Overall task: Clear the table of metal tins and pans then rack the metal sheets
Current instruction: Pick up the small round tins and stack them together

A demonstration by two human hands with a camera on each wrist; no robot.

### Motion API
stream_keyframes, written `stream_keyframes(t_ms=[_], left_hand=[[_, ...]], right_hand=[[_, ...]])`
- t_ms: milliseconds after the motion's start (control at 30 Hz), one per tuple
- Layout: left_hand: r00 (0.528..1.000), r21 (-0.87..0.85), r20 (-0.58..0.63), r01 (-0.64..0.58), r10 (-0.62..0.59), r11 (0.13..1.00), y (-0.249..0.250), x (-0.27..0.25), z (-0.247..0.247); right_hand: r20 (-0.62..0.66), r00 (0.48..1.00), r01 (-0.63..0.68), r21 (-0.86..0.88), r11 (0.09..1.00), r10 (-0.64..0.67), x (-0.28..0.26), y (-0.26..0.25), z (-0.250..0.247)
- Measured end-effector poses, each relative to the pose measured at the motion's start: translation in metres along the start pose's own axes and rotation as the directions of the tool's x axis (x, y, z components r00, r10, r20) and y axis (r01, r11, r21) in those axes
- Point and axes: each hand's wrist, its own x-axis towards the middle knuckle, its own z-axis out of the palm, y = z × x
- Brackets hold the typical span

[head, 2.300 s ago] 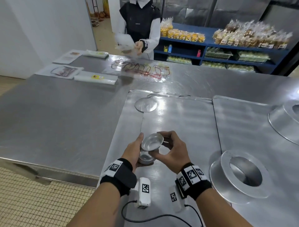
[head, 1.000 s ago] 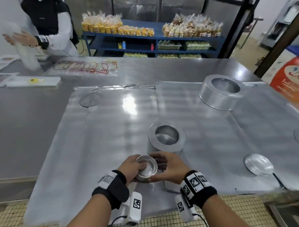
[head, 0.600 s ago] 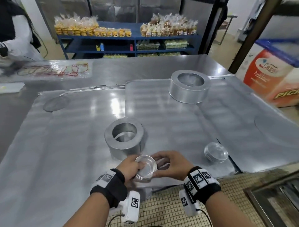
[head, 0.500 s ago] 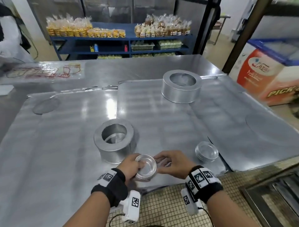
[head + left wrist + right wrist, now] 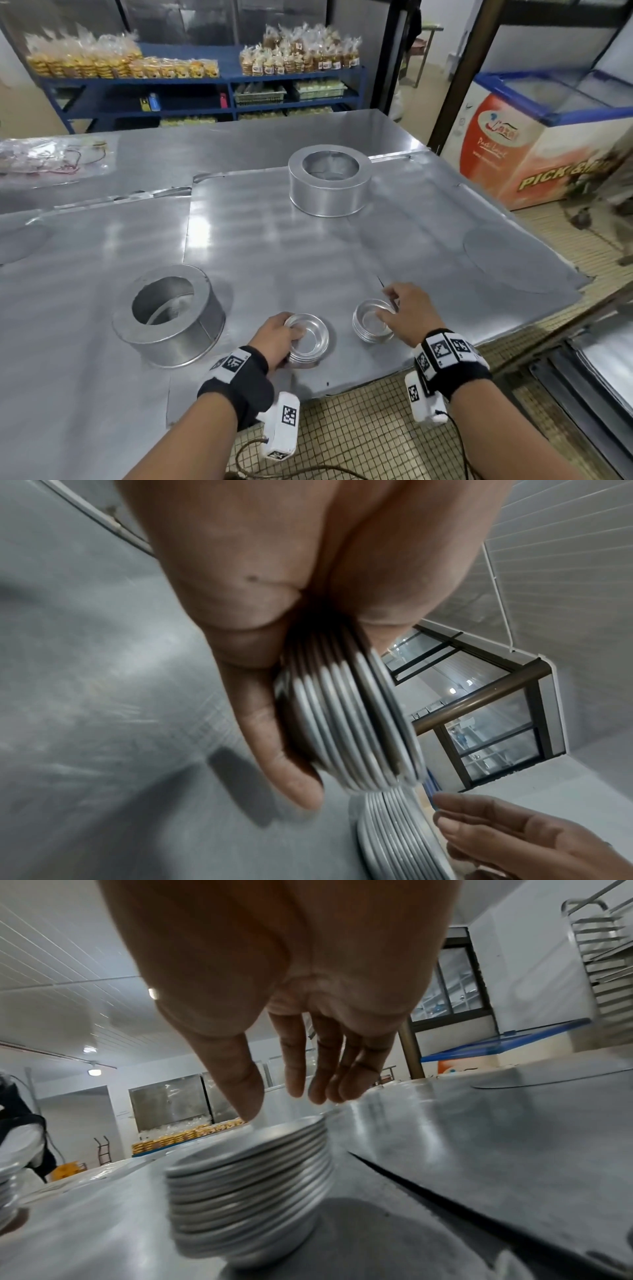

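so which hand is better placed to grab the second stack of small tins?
Right. The right hand hovers open over the second tin stack, its thumb about at the top rim. The left hand already grips the other tin stack.

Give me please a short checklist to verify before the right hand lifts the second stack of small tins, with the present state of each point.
1. Left hand grips its stack of tins, thumb and fingers round the rims: ok.
2. Right hand has closed on the second stack: not ok; fingers are spread above it, the thumb tip at the top rim.
3. Second stack stands straight: ok, rims look even in the right wrist view.
4. Second stack rests fully on the metal sheet, inside its front edge: ok.
5. Space around it is free; the nearer ring pan stands apart: ok.
6. Tins separate or stuck together: cannot tell.
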Motion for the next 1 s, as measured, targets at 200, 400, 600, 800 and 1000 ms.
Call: stream_keyframes(t_ms=[200, 400, 600, 800, 1000], left_hand=[[0.999, -0.017, -0.015, 0.048, -0.049, 0.999, 0.014, 0.019, 0.008], [0.998, 0.018, -0.049, 0.039, -0.038, 0.999, 0.028, 0.044, 0.005], [0.996, 0.082, -0.084, -0.002, 0.009, 0.997, 0.055, 0.065, -0.008], [0.989, 0.180, -0.129, -0.053, 0.077, 0.982, 0.097, 0.083, -0.031], [0.969, 0.186, -0.230, -0.044, 0.087, 0.982, 0.146, 0.102, -0.055]], right_hand=[[0.177, 0.968, -0.188, 0.054, 0.981, 0.176, 0.013, 0.012, 0.005], [0.272, 0.925, -0.324, 0.196, 0.925, 0.266, 0.029, 0.018, 0.014], [0.307, 0.893, -0.430, 0.373, 0.822, 0.328, 0.050, -0.003, 0.011], [0.320, 0.892, -0.438, 0.446, 0.780, 0.318, 0.085, -0.044, 0.009], [0.291, 0.897, -0.442, 0.644, 0.625, 0.334, 0.133, -0.093, 0.014]])
